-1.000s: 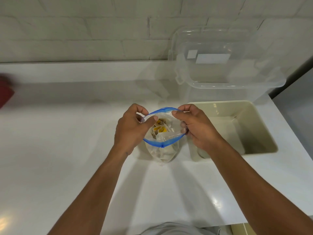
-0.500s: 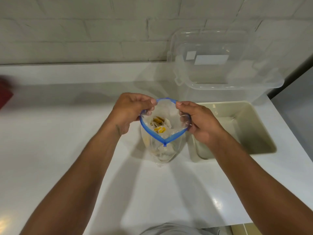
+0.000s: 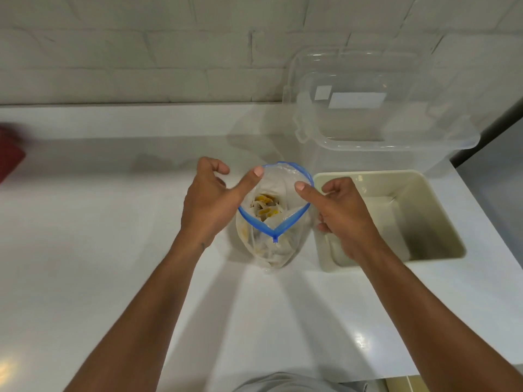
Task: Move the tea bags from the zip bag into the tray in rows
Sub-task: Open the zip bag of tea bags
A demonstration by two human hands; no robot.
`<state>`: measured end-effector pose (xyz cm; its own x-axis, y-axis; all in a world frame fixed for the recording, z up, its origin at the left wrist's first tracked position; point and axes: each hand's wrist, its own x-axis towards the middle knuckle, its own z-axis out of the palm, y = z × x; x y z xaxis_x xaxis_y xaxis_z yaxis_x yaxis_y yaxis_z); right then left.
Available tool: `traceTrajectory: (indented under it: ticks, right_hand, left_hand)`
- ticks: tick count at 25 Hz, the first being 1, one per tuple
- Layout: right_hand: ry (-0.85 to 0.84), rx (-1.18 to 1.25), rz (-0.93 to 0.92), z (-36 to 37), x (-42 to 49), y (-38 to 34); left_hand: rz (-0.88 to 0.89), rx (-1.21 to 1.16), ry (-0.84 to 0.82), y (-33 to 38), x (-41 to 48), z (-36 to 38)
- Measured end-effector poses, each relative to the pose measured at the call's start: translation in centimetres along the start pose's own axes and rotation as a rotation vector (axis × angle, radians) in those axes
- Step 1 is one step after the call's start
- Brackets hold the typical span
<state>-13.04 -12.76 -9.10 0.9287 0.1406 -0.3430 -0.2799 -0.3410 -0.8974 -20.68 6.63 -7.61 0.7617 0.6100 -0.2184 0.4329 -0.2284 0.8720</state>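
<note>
A white desk [image 3: 113,222] runs along a pale brick wall [image 3: 113,52]. At the back right stands a clear plastic box [image 3: 396,142] with white labels on it. Just in front of it is the beige tray [image 3: 396,172], deep-walled, with nothing lying in it that I can see. Something red [image 3: 10,154] sits at the far left edge, too blurred to name. Nothing lies between the bag and the tray except the person's own right hand, which hangs over the tray's near left corner.

Both forearms reach in from below. The left hand [image 3: 209,199] is released, its fingers loosely curled away from the bag, and only the outstretched thumb tip touches the blue rim. The right hand [image 3: 345,213] grasps the bag's right side, with the thumb laid over the rim and the fingers curled against the outside.

The zip bag [image 3: 271,250] stands upright on the desk, mid-way between the hands and just left of the tray. Its blue zip mouth is spread wide in a heart-like loop. Inside, jumbled tea bags [image 3: 266,210] show pale paper and yellow tags.
</note>
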Motion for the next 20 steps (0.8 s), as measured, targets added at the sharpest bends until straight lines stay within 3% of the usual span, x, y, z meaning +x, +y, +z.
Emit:
traceTrajectory:
  ticks: [2,3,11,13,16,20]
  right_hand:
    - [-0.014,-0.086,0.002,0.4,-0.6,0.7]
    - [-0.035,-0.097,0.003,0.7,-0.8,0.9]
    - [-0.034,0.062,0.002,1.7,-1.0,0.9]
    - [-0.104,0.24,0.056,1.9,-1.1,1.3]
    - [-0.222,0.689,0.276,1.0,-1.0,1.6]
    - [-0.265,1.096,0.466,0.8,-1.2,1.6]
  left_hand:
    - [0.011,0.26,0.022,-0.6,-1.2,-0.2]
    - [0.015,0.257,0.017,-0.8,-1.5,-0.1]
    - [-0.049,-0.371,-0.023,-2.1,-1.6,1.1]
    - [-0.198,-0.622,-0.076,-2.7,-2.0,1.3]
    - [-0.533,-1.037,-0.167,-3.4,-1.9,1.2]
    - [-0.67,-1.297,-0.207,-3.7,-2.4,1.1]
